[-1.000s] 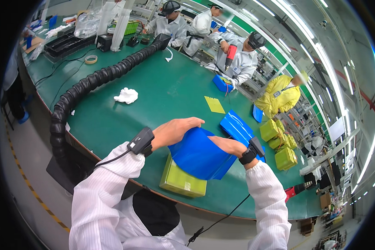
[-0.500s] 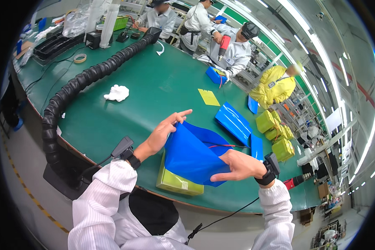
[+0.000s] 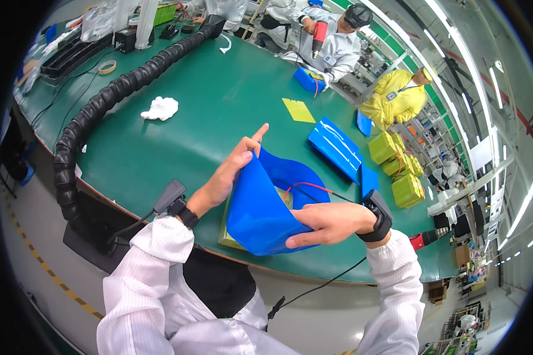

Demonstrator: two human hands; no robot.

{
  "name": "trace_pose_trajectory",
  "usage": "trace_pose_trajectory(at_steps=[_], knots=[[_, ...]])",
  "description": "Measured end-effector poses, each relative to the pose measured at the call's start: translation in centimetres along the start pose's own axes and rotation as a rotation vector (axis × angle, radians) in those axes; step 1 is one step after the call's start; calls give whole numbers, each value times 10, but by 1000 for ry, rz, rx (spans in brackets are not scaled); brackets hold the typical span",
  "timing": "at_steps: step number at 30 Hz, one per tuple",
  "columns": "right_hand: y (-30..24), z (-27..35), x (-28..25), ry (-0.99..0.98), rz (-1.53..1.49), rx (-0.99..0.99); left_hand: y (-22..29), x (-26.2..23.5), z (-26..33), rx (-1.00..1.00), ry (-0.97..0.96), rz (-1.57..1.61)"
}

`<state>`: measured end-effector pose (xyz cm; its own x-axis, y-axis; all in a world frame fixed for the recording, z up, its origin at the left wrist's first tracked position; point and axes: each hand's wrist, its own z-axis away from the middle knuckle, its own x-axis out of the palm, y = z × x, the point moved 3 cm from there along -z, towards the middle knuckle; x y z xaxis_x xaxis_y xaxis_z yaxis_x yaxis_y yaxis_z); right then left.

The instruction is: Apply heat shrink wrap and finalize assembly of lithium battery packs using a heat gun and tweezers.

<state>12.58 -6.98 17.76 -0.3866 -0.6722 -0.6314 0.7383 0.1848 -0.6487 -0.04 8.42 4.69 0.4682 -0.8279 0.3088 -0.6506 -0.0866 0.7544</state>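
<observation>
A wide blue plastic sleeve [image 3: 257, 216] hangs open between my hands over a yellow-green block-shaped pack [image 3: 228, 238] at the table's near edge. My left hand [image 3: 222, 180] pinches the sleeve's upper left rim, its index finger pointing up and away. On the other side, my right hand [image 3: 334, 223] grips the right rim, thumb outside and the other fingers mostly hidden within. Red and black wires [image 3: 305, 184] come up out of the sleeve's mouth. Most of the pack is hidden by the film; a bit of its top shows inside the opening.
Flat blue sleeves [image 3: 336, 148] and a yellow sheet [image 3: 298, 110] lie beyond my hands. Several yellow-green packs [image 3: 407, 189] stand at right, near a red heat gun [image 3: 423, 239]. A black ribbed hose [image 3: 109, 94] crosses the left. A co-worker [image 3: 343, 47] holds another heat gun.
The sleeve has come down further over the pack and its mouth has opened wider. Both hands keep their hold on its rim. My view has shifted slightly.
</observation>
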Motion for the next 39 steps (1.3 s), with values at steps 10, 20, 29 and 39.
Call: trace_pose_trajectory(at_steps=[10, 20, 29, 39], knots=[[5, -14, 15, -1, 28, -136, -3, 2, 10, -45, -27, -47], [-19, -29, 25, 225, 320, -13, 3, 4, 28, -21, -36, -50], [8, 27, 18, 350, 603, -111, 3, 9, 28, -39, -20, -107], [33, 17, 41, 264, 755, -113, -1, 12, 30, -25, -99, -303]])
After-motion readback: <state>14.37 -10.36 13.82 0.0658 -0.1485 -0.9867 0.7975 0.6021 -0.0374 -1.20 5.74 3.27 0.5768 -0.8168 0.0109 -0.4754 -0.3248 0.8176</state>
